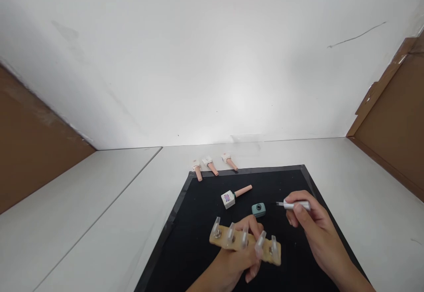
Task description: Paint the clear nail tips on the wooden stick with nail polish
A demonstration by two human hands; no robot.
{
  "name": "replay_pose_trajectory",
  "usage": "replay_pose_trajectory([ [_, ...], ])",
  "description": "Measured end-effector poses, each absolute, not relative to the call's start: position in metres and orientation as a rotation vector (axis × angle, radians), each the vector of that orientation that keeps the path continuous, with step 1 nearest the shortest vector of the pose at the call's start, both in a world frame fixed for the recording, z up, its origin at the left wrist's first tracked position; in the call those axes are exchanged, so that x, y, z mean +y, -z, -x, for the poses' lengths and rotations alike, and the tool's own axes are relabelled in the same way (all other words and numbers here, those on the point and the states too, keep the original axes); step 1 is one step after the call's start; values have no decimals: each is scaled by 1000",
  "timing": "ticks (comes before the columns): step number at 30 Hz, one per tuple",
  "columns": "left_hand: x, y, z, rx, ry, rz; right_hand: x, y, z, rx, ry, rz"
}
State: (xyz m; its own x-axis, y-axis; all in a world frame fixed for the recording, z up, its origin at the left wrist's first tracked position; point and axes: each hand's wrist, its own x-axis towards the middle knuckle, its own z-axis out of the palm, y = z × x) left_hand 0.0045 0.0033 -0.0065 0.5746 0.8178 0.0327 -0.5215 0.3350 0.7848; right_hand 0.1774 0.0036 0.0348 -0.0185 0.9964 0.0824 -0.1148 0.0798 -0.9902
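My left hand grips a tan nail-tip stand, a flat wavy strip with several clear false nails standing up along it. The thumb lies over its front side and fingers curl behind it. In my right hand is a nail polish brush with a white cap handle, pinched between thumb and fingers. Its bristles point left. Just left of the brush tip stands an uncapped teal nail polish bottle, its dark neck facing up. Brush and bottle are apart.
A white polish bottle with a peach cap lies on the black mat. Three similar bottles lie along the mat's far edge. Behind the white table rises a white wall, with brown cardboard panels at both sides.
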Motion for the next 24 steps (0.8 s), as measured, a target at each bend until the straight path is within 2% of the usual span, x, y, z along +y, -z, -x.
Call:
replay_pose_trajectory([
  [10, 2, -7, -5, 553, -948, -769, 4, -52, -164, -947, -1721, 1116],
  [24, 4, -7, -9, 546, -892, -795, 3, -46, -160, -904, -1738, 1077],
])
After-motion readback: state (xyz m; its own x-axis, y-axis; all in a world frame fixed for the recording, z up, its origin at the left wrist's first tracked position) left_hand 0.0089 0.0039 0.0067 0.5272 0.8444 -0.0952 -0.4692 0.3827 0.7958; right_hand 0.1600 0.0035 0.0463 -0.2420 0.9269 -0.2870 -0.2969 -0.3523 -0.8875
